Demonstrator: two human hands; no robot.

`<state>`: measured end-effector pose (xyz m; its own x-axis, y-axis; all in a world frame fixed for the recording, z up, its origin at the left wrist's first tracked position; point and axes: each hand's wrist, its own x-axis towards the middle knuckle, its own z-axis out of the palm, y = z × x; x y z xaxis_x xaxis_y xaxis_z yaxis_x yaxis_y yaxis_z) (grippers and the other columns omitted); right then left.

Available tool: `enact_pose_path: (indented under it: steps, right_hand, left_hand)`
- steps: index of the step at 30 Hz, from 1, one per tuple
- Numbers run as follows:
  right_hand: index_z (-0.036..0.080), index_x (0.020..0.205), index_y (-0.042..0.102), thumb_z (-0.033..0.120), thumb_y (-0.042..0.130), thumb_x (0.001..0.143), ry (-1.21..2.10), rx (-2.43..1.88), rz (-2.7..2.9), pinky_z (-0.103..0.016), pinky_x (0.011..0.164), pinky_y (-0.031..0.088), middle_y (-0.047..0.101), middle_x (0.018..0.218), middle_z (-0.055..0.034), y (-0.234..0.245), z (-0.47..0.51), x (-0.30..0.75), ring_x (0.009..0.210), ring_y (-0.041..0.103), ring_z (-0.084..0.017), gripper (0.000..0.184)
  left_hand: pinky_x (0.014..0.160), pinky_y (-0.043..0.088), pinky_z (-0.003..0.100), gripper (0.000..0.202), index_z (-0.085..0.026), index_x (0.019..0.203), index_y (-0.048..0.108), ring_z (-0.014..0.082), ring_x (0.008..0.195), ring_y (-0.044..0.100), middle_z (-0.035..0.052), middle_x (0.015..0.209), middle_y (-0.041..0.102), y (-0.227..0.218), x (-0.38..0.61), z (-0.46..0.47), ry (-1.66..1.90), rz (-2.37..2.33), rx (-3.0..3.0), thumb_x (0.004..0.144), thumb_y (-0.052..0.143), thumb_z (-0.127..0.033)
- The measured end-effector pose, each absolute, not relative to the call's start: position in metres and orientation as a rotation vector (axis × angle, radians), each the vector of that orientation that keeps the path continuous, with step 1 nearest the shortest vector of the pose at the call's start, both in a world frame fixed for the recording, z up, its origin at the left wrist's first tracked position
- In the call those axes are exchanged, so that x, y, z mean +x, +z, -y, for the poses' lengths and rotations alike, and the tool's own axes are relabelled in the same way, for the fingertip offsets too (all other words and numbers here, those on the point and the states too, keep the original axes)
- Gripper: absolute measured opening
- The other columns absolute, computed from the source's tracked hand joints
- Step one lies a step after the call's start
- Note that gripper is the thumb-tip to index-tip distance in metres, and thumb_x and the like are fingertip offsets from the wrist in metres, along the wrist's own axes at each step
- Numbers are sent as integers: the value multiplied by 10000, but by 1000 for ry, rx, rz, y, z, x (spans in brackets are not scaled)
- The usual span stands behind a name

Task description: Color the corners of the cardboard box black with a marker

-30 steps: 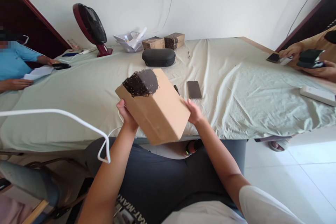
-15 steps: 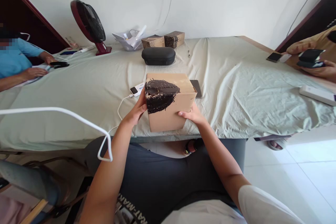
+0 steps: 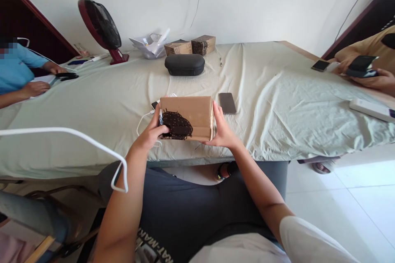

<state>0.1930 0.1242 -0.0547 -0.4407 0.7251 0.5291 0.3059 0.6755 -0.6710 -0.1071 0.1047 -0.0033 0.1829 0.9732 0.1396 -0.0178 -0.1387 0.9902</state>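
Note:
Between my two hands is a brown cardboard box (image 3: pixel 199 117) with a black scribbled patch near its left end. My left hand (image 3: pixel 151 131) grips the left end, its thumb lying on the dark patch. At the opposite end my right hand (image 3: pixel 224 129) clasps the box, fingers up the side and thumb at the lower edge. Just behind the box, partly covered by it, lies a small white device (image 3: pixel 155 104) with a white cable. A dark phone (image 3: pixel 227 103) lies flat to the right of the box.
Farther back stand a black hard case (image 3: pixel 184 65), two cardboard boxes (image 3: pixel 203 44), a plastic basket (image 3: pixel 151 49) and a red fan (image 3: pixel 101 28). A white cable (image 3: pixel 77 134) crosses the left foreground. People sit at both ends; a white power strip (image 3: pixel 372 110) lies at right.
The box has been turned in my hands, so a different face shows upward and its dark patch sits lower. My left thumb now rests on the patch. More of the phone is visible.

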Motion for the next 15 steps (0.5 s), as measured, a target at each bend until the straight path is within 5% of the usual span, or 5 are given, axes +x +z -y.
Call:
enact_pose_path:
  steps: [7, 12, 15]
  right_hand:
    - [292, 1764, -108, 746, 870, 710, 512, -764, 2071, -760, 1330, 173, 116, 1833, -190, -55, -123, 192, 1681, 154, -512, 1508]
    - [314, 1768, -83, 805, 826, 741, 617, -717, 1932, -688, 1349, 228, 117, 1846, -160, -56, -116, 175, 1693, 179, -457, 1457]
    - [307, 1766, -93, 907, 714, 772, 792, -722, 1829, -599, 1308, 371, 112, 1855, -157, -61, -112, 161, 1688, 246, -406, 1414]
  left_hand:
    - [1337, 339, 455, 1081, -404, 1726, 281, 327, 1577, 432, -44, 1718, 463, -1, -119, -105, 1120, -1084, 1576, 744, 707, -254]
    - [1295, 414, 566, 1085, -350, 1747, 211, 417, 1608, 400, 41, 1774, 382, -4, -136, -107, 1129, -722, 1753, 856, 697, -736]
    - [1271, 438, 580, 1270, -373, 1758, 58, 414, 1605, 419, 108, 1809, 295, -6, -145, -112, 1083, -735, 1905, 806, 848, -661]
